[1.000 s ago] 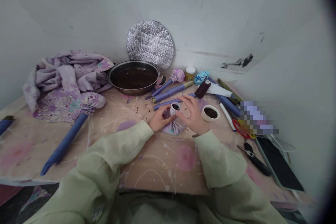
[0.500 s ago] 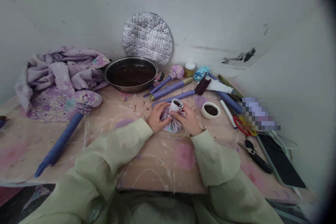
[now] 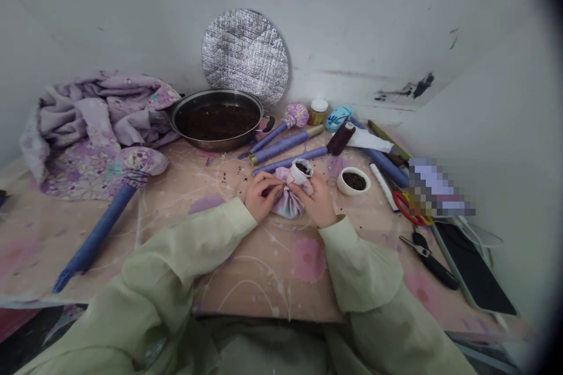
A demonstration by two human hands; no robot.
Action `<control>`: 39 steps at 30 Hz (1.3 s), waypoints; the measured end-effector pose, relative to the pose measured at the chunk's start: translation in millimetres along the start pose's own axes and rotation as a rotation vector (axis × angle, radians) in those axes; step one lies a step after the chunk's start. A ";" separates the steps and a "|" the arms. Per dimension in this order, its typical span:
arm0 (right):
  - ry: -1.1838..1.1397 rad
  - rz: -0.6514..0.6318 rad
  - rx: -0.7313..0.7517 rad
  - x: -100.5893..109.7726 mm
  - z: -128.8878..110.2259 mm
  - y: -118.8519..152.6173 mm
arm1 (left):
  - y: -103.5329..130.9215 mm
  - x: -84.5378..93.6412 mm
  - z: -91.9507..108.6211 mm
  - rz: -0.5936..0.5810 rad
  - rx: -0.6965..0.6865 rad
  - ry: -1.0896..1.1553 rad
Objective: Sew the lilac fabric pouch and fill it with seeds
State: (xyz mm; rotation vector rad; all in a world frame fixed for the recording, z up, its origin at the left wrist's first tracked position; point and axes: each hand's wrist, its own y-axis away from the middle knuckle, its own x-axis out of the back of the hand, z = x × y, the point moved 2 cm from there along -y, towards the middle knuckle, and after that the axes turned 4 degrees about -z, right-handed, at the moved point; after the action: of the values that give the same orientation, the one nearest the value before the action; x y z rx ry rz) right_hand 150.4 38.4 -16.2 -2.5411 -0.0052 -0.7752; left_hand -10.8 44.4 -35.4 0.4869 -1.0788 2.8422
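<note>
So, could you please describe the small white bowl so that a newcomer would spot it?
From the wide, round, dark metal pan, look right, just past the right hand. The small white bowl holds dark crumbs and, unlike the white cup by those fingers, stands untouched.

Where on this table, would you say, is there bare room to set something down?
The table has open patches between the left sleeve and right sleeve, nearer the body than the gathered cloth, and between the left sleeve and the long blue stick. The back, from pan to spool, and the right side, around pliers and phone, are crowded.
</note>
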 end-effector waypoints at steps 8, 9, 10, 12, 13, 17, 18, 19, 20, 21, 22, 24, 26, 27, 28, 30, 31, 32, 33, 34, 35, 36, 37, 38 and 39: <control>0.022 0.091 -0.085 9.6 -4.4 3.6 | 3.8 -5.4 10.3 0.074 -0.010 0.119; 0.025 0.090 -0.085 10.1 -4.8 3.7 | 4.2 -5.9 10.6 0.074 -0.010 0.129; 0.026 0.083 -0.083 10.6 -5.4 3.7 | 4.6 -6.4 10.8 0.074 -0.009 0.139; 0.019 0.060 -0.074 11.7 -7.3 3.9 | 5.2 -7.5 10.7 0.068 -0.006 0.155; 0.018 0.047 -0.062 12.1 -8.7 4.1 | 5.5 -8.0 10.5 0.065 -0.004 0.161; 0.067 0.079 -0.011 13.0 -13.9 5.9 | 6.0 -8.8 9.3 0.074 -0.013 0.173; 0.064 0.096 -0.017 12.9 -14.4 6.5 | 5.9 -8.9 8.9 0.080 -0.020 0.179; 0.044 0.111 -0.032 12.7 -14.5 7.1 | 5.8 -8.9 8.4 0.084 -0.027 0.186; 0.011 0.115 -0.051 12.5 -14.3 7.6 | 5.5 -8.9 7.9 0.086 -0.031 0.193; -0.030 0.104 -0.070 12.2 -14.1 7.9 | 5.2 -8.9 7.3 0.090 -0.030 0.201; -0.072 0.082 -0.084 12.0 -14.1 8.0 | 4.8 -8.7 6.6 0.098 -0.024 0.209; -0.145 0.020 -0.089 12.6 -15.0 7.6 | 3.8 -8.0 5.5 0.123 -0.003 0.223; -0.193 -0.034 -0.066 14.2 -16.5 6.9 | 2.7 -7.7 4.8 0.139 0.007 0.243; -0.201 -0.040 -0.053 15.2 -17.1 6.6 | 2.3 -7.8 4.6 0.139 0.002 0.255; -0.200 -0.034 -0.045 16.2 -17.3 6.4 | 1.9 -8.2 4.5 0.130 -0.007 0.270; -0.178 -0.001 -0.043 17.5 -16.7 6.2 | 1.4 -9.2 4.0 0.101 -0.029 0.293; -0.169 0.016 -0.043 17.6 -15.8 6.3 | 1.2 -9.6 3.6 0.089 -0.039 0.298; -0.171 0.020 -0.039 17.2 -14.8 6.3 | 1.1 -9.9 3.2 0.081 -0.045 0.297; -0.185 0.011 -0.033 16.5 -13.5 6.4 | 0.9 -9.9 2.7 0.078 -0.051 0.290; -0.205 -0.008 -0.026 15.7 -12.0 6.5 | 0.7 -9.7 2.3 0.075 -0.056 0.280; -0.224 -0.031 -0.021 14.8 -10.2 6.7 | 0.5 -9.5 2.0 0.076 -0.060 0.270; -0.239 -0.052 -0.022 14.0 -8.2 6.8 | 0.4 -9.2 1.6 0.074 -0.064 0.263; -0.240 -0.063 -0.025 13.5 -6.1 7.0 | 0.3 -9.2 1.2 0.064 -0.065 0.261; -0.226 -0.061 -0.025 13.2 -4.1 7.3 | 0.2 -9.4 0.5 0.046 -0.065 0.266; -0.201 -0.050 -0.019 13.2 -2.3 7.5 | 0.2 -9.7 -0.4 0.023 -0.061 0.282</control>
State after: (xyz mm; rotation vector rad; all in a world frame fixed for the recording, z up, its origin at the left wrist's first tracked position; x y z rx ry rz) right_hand 161.3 29.0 -11.0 -2.6351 -0.1281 -0.5381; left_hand -1.7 45.1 -38.9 0.0659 -1.1168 2.7758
